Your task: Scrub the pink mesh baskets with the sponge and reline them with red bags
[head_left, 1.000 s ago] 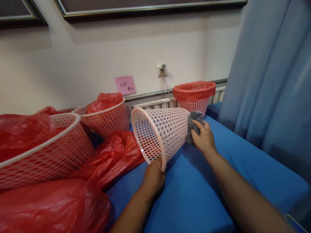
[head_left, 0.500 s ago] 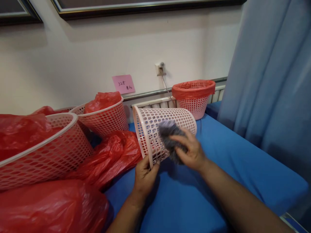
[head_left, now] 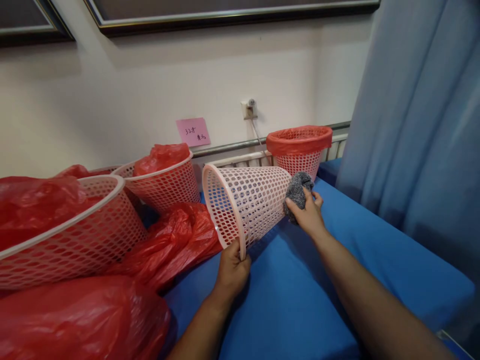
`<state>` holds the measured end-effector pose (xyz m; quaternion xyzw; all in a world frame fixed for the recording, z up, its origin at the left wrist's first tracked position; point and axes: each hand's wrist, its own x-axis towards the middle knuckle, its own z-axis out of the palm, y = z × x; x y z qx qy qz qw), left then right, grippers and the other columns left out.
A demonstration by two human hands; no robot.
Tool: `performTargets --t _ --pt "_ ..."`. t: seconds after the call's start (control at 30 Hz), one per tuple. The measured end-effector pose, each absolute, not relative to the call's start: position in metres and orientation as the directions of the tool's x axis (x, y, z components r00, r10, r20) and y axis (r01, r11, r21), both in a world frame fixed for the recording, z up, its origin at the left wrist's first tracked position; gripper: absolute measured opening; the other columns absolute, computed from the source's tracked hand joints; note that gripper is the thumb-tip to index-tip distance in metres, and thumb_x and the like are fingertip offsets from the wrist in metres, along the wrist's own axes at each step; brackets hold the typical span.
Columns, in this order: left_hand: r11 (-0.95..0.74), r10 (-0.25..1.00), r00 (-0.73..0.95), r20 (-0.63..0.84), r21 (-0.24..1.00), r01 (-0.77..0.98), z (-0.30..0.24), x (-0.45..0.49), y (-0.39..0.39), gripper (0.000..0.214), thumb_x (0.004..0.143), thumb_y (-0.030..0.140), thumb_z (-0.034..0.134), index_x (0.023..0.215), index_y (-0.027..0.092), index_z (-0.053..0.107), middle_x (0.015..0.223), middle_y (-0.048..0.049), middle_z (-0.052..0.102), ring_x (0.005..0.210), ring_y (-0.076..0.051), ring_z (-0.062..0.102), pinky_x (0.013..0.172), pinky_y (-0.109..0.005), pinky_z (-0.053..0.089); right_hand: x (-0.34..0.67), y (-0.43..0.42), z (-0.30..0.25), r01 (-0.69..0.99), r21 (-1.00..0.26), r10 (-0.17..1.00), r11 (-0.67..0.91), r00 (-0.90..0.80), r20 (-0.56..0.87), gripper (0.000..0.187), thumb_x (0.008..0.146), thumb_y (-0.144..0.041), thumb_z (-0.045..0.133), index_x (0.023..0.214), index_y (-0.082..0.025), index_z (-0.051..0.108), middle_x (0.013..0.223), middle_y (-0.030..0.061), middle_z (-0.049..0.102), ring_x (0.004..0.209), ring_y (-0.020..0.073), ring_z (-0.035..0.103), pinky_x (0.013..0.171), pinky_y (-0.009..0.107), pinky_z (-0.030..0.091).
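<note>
A pale pink plastic waste basket [head_left: 258, 195] with a lattice wall lies on its side over the blue bed surface, its mouth turned to the left. My left hand [head_left: 233, 267] is closed round the lower part of its rim. In my right hand [head_left: 309, 212] a grey cloth [head_left: 299, 192] is bunched up, pressed against the base end of the basket. The fingers grip the cloth from behind, and part of the base is hidden by it.
Several baskets with red bags stand left, including a large one [head_left: 112, 220] and a smaller one [head_left: 168, 182]. Red plastic bags [head_left: 86, 315] lie in front. A lined basket [head_left: 300, 150] stands behind right. A blue curtain [head_left: 408, 110] hangs at right.
My right hand has moved the cloth rightward from the basket's side to its base end. The basket's mouth has turned slightly toward me, my left hand still at the rim.
</note>
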<state>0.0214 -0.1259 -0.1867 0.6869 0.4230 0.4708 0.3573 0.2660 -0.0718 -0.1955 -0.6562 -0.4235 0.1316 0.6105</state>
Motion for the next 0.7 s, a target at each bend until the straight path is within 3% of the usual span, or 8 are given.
performTargets --t 0.07,0.13,0.23,0.37,0.43,0.5,0.6,0.7 --pt "-0.390 0.917 0.196 0.349 0.887 0.248 -0.187 0.020 -0.124 0.053 0.062 0.008 0.049 0.104 0.016 0.079 0.099 -0.0045 0.079 0.091 -0.024 0.071 0.093 -0.037 0.055 0.264 -0.071 -0.197 0.393 -0.915 0.753 0.094 0.573 0.324 0.086 0.075 -0.061 0.072 0.149 -0.022 0.050 0.151 0.0167 0.033 0.143 0.0366 0.042 0.123 0.052 0.034" --pt "-0.393 0.915 0.203 0.350 0.886 0.247 -0.186 0.019 -0.122 0.056 0.061 0.008 0.048 0.107 0.016 0.078 0.102 -0.0047 0.079 0.094 -0.024 0.071 0.095 -0.038 0.055 0.265 -0.069 -0.196 0.408 -0.905 0.747 0.121 0.563 0.353 0.078 0.080 -0.051 0.067 0.150 -0.020 0.051 0.150 0.0172 0.038 0.144 0.0351 0.043 0.123 0.050 0.036" --pt "-0.417 0.904 0.225 0.364 0.870 0.264 -0.186 0.018 -0.121 0.058 0.060 0.008 0.046 0.108 0.016 0.078 0.104 -0.0048 0.079 0.098 -0.025 0.072 0.096 -0.038 0.055 0.271 -0.067 -0.192 0.415 -0.898 0.683 0.145 0.614 0.394 0.070 0.081 -0.031 0.056 0.150 -0.018 0.053 0.152 0.0173 0.041 0.145 0.0328 0.044 0.123 0.051 0.036" --pt "-0.445 0.886 0.271 0.376 0.852 0.274 -0.186 0.019 -0.119 0.060 0.058 0.007 0.045 0.107 0.017 0.078 0.110 -0.0053 0.079 0.109 -0.027 0.071 0.105 -0.042 0.052 0.271 -0.076 -0.182 0.502 -0.831 0.624 0.240 0.576 0.528 0.070 0.080 -0.020 0.054 0.150 -0.022 0.053 0.158 0.0146 0.037 0.146 0.0317 0.044 0.123 0.053 0.036" --pt "-0.435 0.892 0.256 0.373 0.863 0.256 -0.187 0.020 -0.117 0.059 0.059 0.006 0.047 0.108 0.017 0.077 0.112 -0.0060 0.079 0.113 -0.027 0.070 0.109 -0.045 0.050 0.260 -0.090 -0.175 0.583 -0.713 0.614 0.390 0.412 0.673 0.065 0.082 -0.017 0.054 0.147 -0.025 0.056 0.159 0.0119 0.038 0.147 0.0306 0.044 0.123 0.053 0.038" --pt "-0.426 0.894 0.255 0.368 0.873 0.235 -0.187 0.021 -0.116 0.052 0.062 0.006 0.051 0.106 0.017 0.077 0.110 -0.0071 0.080 0.114 -0.028 0.070 0.111 -0.049 0.049 0.240 -0.111 -0.168 0.618 -0.515 0.560 0.594 0.142 0.816 0.065 0.084 -0.014 0.056 0.147 -0.029 0.056 0.163 0.0098 0.034 0.149 0.0305 0.042 0.121 0.053 0.041" --pt "-0.406 0.886 0.328 0.328 0.890 0.205 -0.187 0.022 -0.115 0.035 0.072 0.009 0.058 0.101 0.016 0.077 0.107 -0.0091 0.080 0.110 -0.029 0.072 0.107 -0.050 0.053 0.211 -0.138 -0.161 0.536 -0.239 0.408 0.810 -0.221 0.886 0.069 0.083 -0.012 0.060 0.148 -0.033 0.054 0.168 0.0080 0.024 0.147 0.0309 0.044 0.114 0.050 0.049" --pt "-0.419 0.873 0.365 0.324 0.880 0.222 -0.191 0.020 -0.112 0.039 0.072 0.008 0.055 0.104 0.015 0.077 0.111 -0.0100 0.079 0.114 -0.029 0.070 0.111 -0.052 0.049 0.211 -0.136 -0.163 0.559 -0.250 0.411 0.791 -0.183 0.893 0.064 0.082 -0.011 0.059 0.142 -0.032 0.061 0.165 0.0078 0.032 0.145 0.0299 0.047 0.113 0.049 0.051"
